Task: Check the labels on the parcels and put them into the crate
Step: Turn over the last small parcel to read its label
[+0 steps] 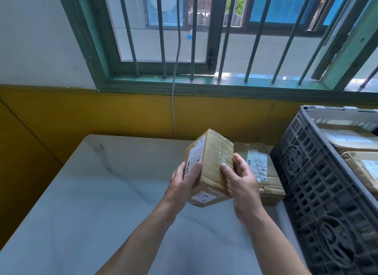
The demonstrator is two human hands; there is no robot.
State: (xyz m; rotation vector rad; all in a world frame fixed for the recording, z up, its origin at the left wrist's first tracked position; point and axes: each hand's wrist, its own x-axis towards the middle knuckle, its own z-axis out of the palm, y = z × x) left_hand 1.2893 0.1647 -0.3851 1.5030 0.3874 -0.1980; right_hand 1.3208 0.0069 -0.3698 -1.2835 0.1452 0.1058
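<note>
Brown cardboard, taped over: the held parcel (210, 168) sits up off the white table (92, 192), clasped from both sides. From the head camera, the left hand (185, 181) has its thumb curled over the face with the big label (195, 156), and the right hand (243, 184) wraps the opposite side, thumb pressed on the taped top. The box's long axis runs away from the person, far end tipped up and the labelled face turned left, so I'd say the checking is under way. What matters next is the grey crate (319, 182): it stands to the right of the grip, its lattice wall rising higher than the table, so the right hand is the nearer one and the box would have to go up and over the rim. Between the hands and the crate a second parcel (263, 172) lies flat on the table, label up, touching or nearly touching the crate wall. Two parcels (347, 140) already lie inside. The crate's right side and near corner are cut off by the frame, and no label print is readable from here.
</note>
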